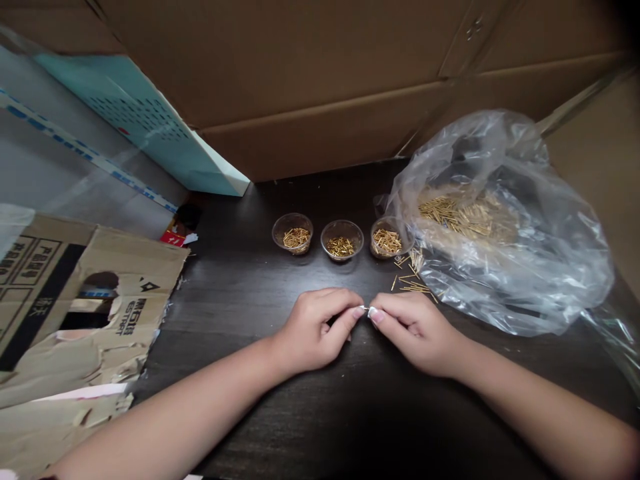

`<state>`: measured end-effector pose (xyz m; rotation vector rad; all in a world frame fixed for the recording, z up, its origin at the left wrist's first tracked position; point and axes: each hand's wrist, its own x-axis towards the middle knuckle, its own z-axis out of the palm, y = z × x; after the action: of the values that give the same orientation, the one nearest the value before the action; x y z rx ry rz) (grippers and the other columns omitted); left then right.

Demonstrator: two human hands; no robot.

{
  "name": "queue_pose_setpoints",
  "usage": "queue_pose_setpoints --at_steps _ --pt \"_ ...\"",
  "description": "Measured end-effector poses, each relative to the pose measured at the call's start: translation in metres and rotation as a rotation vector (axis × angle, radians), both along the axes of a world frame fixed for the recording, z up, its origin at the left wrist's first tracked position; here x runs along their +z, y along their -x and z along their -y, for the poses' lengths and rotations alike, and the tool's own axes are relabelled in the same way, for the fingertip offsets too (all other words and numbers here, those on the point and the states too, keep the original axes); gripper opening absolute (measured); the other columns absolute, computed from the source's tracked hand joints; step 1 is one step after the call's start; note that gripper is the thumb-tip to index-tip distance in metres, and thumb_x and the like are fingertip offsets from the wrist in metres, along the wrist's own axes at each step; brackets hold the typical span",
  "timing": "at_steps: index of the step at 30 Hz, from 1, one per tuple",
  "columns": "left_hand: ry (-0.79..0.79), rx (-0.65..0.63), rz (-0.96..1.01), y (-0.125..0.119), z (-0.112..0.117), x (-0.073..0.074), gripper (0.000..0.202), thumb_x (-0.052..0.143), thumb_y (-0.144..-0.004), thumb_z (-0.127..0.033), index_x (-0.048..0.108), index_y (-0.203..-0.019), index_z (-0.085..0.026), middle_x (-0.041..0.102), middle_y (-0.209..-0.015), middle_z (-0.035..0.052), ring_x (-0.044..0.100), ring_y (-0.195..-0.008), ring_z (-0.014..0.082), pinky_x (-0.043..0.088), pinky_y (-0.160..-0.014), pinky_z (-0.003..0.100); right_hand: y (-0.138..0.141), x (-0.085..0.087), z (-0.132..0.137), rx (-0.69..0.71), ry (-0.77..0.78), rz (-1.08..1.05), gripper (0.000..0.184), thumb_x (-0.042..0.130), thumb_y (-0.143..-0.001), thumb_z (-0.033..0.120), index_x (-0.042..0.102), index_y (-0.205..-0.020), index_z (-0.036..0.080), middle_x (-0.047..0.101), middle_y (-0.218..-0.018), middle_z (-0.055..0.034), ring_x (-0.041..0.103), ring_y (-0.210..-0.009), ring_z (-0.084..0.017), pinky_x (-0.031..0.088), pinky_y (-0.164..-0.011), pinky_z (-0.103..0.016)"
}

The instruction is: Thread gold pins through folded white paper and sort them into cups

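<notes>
My left hand (317,327) and my right hand (417,330) meet fingertip to fingertip just above the dark table. Each is closed in a pinch of thumb and forefinger. Between the tips shows a tiny bright metal pin (365,308), mostly hidden by the fingers. Beyond them stand three clear plastic cups in a row: the left cup (275,235) and right cup (373,237) hold small gold-coloured pins, while the middle cup (324,239) holds shorter gold-coloured pieces. Loose gold-coloured pins (414,287) lie on the table beyond my right hand.
A large clear plastic bag (525,280) with many gold-coloured pins (465,213) inside lies at the right. Torn cardboard (135,287) borders the left side. A cardboard wall (320,133) and a light-blue box (165,133) close off the back of the dark table (225,287).
</notes>
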<state>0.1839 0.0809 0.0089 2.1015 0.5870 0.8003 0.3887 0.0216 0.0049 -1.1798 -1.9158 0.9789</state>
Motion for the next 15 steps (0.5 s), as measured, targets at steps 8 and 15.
queue_pose_setpoints --at_steps 8,15 --pt "0.033 0.036 -0.017 0.000 0.004 -0.001 0.012 0.057 -0.096 -0.016 0.066 -0.090 -0.012 0.065 -0.070 0.0021 0.059 -0.062 0.0085 0.045 -0.063 0.020 0.000 0.009 -0.002 0.027 0.542 -0.243 0.043 0.043 -0.103 0.050 0.047 -0.076 0.016 0.043 -0.056 0.0033 0.036 -0.051 -0.009 0.028 -0.047 -0.022" --pt "0.570 0.050 0.075 -0.006 0.008 0.000 0.024 0.057 -0.098 -0.032 0.061 -0.089 -0.010 0.059 -0.068 0.0004 0.061 -0.051 0.0082 0.046 -0.051 0.017 0.005 -0.004 0.000 -0.048 0.320 -0.254 0.043 0.045 -0.104 0.046 0.047 -0.073 0.015 0.045 -0.058 0.0023 0.038 -0.053 -0.008 0.031 -0.051 -0.021"
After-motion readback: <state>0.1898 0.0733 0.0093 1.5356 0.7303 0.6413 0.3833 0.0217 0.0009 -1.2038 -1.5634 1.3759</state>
